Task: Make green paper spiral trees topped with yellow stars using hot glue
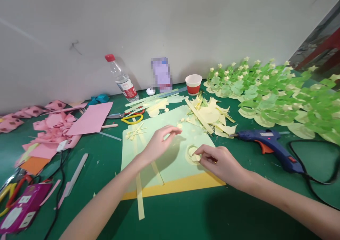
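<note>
The right hand [219,160] pinches a small pale paper bit [196,158] by a round paper ring [189,153] on the green sheet [148,172]. Farther left, the left hand [163,141] is half open; I can't tell if it holds anything. Far back, a cup [193,86] stands on the tabletop [172,215].

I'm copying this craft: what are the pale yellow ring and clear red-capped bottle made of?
Pale yellow ring: probably matt paper, given its thin, dull edge. Clear red-capped bottle: likely shiny plastic, being see-through with bright highlights.
</note>
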A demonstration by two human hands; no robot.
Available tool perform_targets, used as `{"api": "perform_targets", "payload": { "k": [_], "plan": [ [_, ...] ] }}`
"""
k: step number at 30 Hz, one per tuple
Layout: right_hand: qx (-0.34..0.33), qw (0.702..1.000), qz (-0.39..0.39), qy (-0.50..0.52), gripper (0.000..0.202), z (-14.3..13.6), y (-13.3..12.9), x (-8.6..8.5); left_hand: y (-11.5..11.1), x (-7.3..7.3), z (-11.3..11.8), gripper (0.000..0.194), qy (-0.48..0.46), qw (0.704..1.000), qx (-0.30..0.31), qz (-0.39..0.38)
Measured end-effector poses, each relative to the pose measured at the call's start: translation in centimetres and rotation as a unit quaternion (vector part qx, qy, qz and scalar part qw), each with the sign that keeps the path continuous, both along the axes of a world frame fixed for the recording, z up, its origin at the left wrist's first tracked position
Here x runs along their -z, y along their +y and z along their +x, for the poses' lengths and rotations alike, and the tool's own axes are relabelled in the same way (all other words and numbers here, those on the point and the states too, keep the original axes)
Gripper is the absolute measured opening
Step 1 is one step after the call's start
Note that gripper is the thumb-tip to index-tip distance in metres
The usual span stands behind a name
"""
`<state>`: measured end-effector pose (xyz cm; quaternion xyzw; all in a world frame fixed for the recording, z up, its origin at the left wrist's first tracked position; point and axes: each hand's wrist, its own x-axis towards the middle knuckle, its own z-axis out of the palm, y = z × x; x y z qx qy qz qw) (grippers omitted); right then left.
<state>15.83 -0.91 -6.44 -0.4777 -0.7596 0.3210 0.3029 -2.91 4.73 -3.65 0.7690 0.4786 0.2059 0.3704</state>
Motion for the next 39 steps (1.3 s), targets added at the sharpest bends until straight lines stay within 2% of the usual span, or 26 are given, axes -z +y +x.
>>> {"api": "perform_targets", "payload": {
  "k": [3,4,6,10,12,14,19,20,25,31,35,39],
  "plan": [
    [-0.001,1.000,-0.001,-0.010,0.018,0.0,0.0,0.0,-1.0,-1.5,-4.0,0.020,0.060,0.997,0.057,0.006],
    [-0.002,1.000,-0.001,-0.012,0.018,0.0,0.0,0.0,-1.2,-2.0,-5.3,0.021,0.091,0.991,0.094,-0.002],
    [-0.003,1.000,0.000,-0.011,0.018,0.1,0.0,0.0,-1.6,-2.9,-7.6,0.028,0.222,0.955,0.195,0.011],
    [-0.001,1.000,0.006,-0.008,0.018,0.2,-0.1,-0.1,-2.1,-3.1,-9.9,0.064,0.358,0.904,0.234,0.020],
    [0.000,1.000,0.003,-0.010,0.018,0.3,-0.1,-0.1,-2.1,-2.7,-10.0,0.072,0.380,0.891,0.247,0.022],
    [0.001,1.000,-0.002,-0.014,0.018,0.4,0.0,-0.2,-2.0,-2.5,-9.5,0.067,0.377,0.887,0.265,0.022],
    [0.001,1.000,0.001,-0.016,0.019,0.4,0.0,-0.3,-2.2,-3.0,-8.1,0.012,0.342,0.879,0.330,0.029],
    [0.002,1.000,0.003,-0.015,0.019,0.4,0.0,-0.3,-2.2,-3.1,-7.9,0.007,0.341,0.877,0.338,0.032],
    [0.004,1.000,0.007,-0.014,0.019,0.2,0.0,-0.2,-2.1,-2.7,-7.8,0.015,0.306,0.882,0.358,0.022],
    [0.005,1.000,0.021,-0.015,0.019,0.3,-0.1,-0.2,-2.8,-3.0,-7.7,0.013,0.235,0.917,0.319,-0.044],
    [0.006,1.000,0.014,-0.013,0.018,0.4,-0.2,-0.3,-3.9,-3.3,-7.6,0.004,0.230,0.913,0.329,-0.076],
    [0.008,1.000,0.005,-0.007,0.017,0.3,-0.1,-0.4,-4.3,-3.1,-8.1,0.034,0.266,0.901,0.339,-0.054]
  ]
}}
